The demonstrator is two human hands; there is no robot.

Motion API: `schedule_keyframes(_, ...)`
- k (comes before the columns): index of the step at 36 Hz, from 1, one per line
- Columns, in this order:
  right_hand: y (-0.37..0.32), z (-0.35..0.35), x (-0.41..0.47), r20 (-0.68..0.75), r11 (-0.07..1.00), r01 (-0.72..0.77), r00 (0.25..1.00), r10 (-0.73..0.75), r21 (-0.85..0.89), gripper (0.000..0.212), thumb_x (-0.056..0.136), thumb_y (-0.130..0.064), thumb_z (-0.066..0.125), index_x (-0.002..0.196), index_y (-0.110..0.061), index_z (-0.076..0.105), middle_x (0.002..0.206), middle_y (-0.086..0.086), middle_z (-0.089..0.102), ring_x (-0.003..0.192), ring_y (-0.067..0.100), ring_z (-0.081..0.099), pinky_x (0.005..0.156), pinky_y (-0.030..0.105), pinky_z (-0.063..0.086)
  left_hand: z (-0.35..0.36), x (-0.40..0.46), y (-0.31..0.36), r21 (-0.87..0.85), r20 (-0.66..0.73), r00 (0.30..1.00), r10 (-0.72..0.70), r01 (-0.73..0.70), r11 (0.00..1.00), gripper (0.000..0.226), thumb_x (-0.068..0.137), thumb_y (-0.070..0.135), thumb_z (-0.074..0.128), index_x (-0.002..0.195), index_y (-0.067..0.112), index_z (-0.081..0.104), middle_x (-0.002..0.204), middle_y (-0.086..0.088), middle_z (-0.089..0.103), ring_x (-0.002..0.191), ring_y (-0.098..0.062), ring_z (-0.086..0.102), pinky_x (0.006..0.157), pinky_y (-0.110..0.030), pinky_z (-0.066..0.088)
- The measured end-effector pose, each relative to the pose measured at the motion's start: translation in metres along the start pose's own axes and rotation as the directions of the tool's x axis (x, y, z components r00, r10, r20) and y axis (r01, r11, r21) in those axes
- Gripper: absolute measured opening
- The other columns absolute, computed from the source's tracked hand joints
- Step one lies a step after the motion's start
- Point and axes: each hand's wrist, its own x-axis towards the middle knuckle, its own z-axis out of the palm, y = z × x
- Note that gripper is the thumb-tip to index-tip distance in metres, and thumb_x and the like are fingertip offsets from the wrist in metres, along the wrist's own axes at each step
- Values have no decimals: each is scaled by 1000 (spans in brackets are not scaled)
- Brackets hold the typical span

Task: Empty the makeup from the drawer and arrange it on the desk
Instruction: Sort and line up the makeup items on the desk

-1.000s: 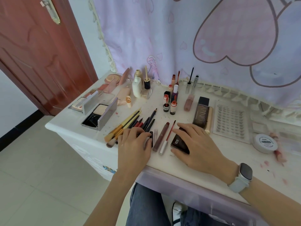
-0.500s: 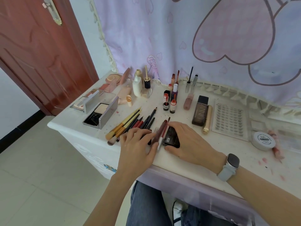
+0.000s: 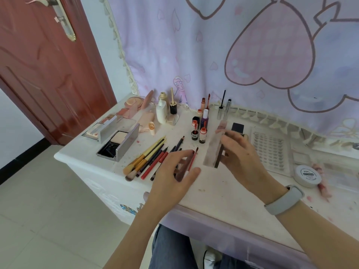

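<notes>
Makeup lies spread over the white desk. My right hand grips a flat dark compact, lifted off the desk, tilted on edge and blurred. My left hand rests with spread, relaxed fingers on the lip pencils and tubes at the right end of a row of brushes and pencils. The drawer is out of view.
An open silver palette sits at the left. Small lip gloss bottles, a white bottle and mascara tubes stand further back. A lash tray and a round white jar lie right. A red door is left.
My right hand slid the dark compact left along the desk, then lifted it up and back, tipping it on edge. My left hand stayed on the pencils, its fingers spreading a little.
</notes>
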Motion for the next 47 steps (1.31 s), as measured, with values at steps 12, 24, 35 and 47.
schedule_keyframes(12, 14, 3, -9, 59, 947, -279, 960, 273, 156, 34, 80, -34, 57, 92, -4, 68, 102, 21, 67, 98, 39, 65, 85, 41, 55, 5, 1, 8, 92, -240, 948, 211, -194, 977, 26, 80, 16, 64, 105, 14, 67, 94, 10, 63, 89, -1, 56, 80, -7, 43)
schedule_keyframes(24, 20, -6, -20, 149, 968, -152, 972, 184, -201, 24, 89, -12, 54, 112, -11, 58, 101, 3, 70, 90, 16, 66, 74, 26, 54, 6, 1, 13, -197, -270, 946, -179, 127, 972, 30, 85, 17, 65, 99, 43, 57, 90, 11, 66, 79, -12, 62, 70, -32, 56)
schedule_keyframes(35, 15, 11, -28, 303, 482, 403, 913, -274, -778, 39, 86, -19, 64, 123, -27, 54, 99, -16, 55, 93, -4, 51, 81, 7, 42, 6, 8, 24, -643, 113, 927, -358, 343, 685, 69, 64, 55, 64, 124, 23, 56, 111, -7, 67, 104, -22, 64, 82, -30, 55)
schedule_keyframes(47, 13, 4, -26, 480, 381, 510, 859, -178, -771, 40, 90, -12, 58, 129, -19, 54, 114, -12, 51, 101, -4, 49, 88, 14, 43, 3, 8, 15, -826, 341, 861, -378, 466, 316, 27, 74, 40, 68, 94, 21, 73, 92, -10, 71, 92, -28, 68, 73, -36, 55)
